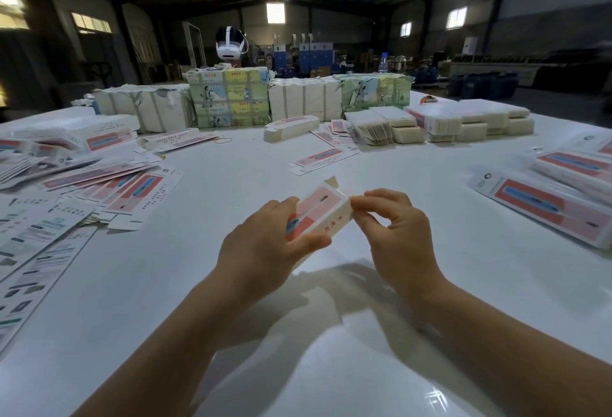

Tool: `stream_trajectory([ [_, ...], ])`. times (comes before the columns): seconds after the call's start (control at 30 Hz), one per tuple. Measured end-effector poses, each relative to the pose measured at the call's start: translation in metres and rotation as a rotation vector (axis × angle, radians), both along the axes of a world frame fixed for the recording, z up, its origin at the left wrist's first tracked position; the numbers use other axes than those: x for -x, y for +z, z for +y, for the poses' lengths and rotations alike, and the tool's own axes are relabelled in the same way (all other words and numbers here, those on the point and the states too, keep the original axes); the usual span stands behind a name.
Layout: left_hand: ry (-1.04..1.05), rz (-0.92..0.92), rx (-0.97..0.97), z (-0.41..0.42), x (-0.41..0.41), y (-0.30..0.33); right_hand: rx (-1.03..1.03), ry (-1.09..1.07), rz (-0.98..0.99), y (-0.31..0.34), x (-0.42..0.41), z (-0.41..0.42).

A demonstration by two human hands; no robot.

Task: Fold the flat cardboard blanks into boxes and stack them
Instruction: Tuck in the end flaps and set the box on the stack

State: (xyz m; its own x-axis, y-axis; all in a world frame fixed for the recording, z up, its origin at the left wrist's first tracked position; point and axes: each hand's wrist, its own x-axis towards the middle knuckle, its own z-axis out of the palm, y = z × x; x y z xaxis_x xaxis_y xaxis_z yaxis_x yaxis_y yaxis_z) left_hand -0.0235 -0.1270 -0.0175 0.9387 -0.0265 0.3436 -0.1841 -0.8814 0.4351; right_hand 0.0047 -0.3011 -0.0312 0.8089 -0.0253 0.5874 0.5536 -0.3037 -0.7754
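The half-formed box (319, 214) is up off the surface (298, 334), held over its middle between my two hands. My left hand (265, 244) wraps it from the near end, fingers curled over the pink printed face and thumb along the white side panel. My right hand (394, 227) pinches the far right corner with thumb and fingertip closed on the cardboard, the other fingers curled clear.

What worries me: an end flap (332, 181) at the far end stands open, untucked. If my right grip squeezes that corner too hard, I judge the thin board could crease or the tube collapse flat again. If the left grip loosens while I tuck, the box could twist and the flap miss its slot.

Loose flat blanks (99, 184) fan out along the left edge of the surface; finished boxes (556, 204) lie near the right edge, well apart from my hands.
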Motion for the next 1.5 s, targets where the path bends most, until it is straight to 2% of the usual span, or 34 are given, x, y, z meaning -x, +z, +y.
stream_trajectory([
  [0.1, -0.044, -0.019, 0.013, 0.0, 0.0, -0.001, -0.031, 0.046, 0.003, 0.005, -0.001, -0.004],
  [0.2, -0.084, -0.027, -0.019, -0.004, 0.003, -0.002, 0.033, 0.074, 0.03, 0.01, -0.005, -0.008],
  [0.3, -0.075, -0.069, -0.139, -0.006, 0.005, -0.002, 0.156, 0.181, 0.121, 0.012, -0.008, -0.009],
  [0.37, -0.048, -0.09, -0.214, -0.006, 0.006, -0.003, 0.212, 0.2, 0.11, 0.011, -0.007, -0.007],
  [0.53, 0.016, -0.126, -0.267, -0.012, 0.006, -0.002, 0.14, 0.115, 0.025, 0.008, 0.005, 0.0],
  [0.67, 0.087, -0.155, -0.363, -0.022, 0.005, -0.006, 0.065, 0.161, 0.129, 0.009, 0.009, 0.005],
  [0.8, 0.134, -0.177, -0.495, -0.024, 0.006, -0.009, 0.077, 0.176, 0.213, 0.003, 0.011, 0.007],
  [0.93, 0.154, -0.161, -0.482, -0.02, 0.007, -0.007, 0.106, 0.203, 0.24, 0.001, 0.012, 0.01],
  [1.07, 0.164, -0.193, -0.409, -0.021, 0.006, -0.003, 0.104, 0.139, 0.155, 0.008, 0.01, 0.007],
  [1.13, 0.171, -0.21, -0.397, -0.021, 0.007, -0.002, 0.001, 0.137, 0.257, 0.013, 0.006, 0.004],
  [1.23, 0.173, -0.229, -0.457, -0.023, 0.008, -0.003, -0.478, 0.399, 0.581, 0.016, -0.001, 0.002],
  [1.27, 0.171, -0.225, -0.471, -0.024, 0.009, -0.003, -0.57, 0.442, 0.607, 0.016, -0.002, 0.001],
  [1.33, 0.163, -0.213, -0.47, -0.025, 0.008, -0.005, -0.509, 0.389, 0.511, 0.014, -0.003, 0.001],
  [1.5, 0.165, -0.219, -0.509, -0.029, 0.008, -0.006, -0.07, 0.166, 0.137, 0.005, 0.007, 0.005],
])
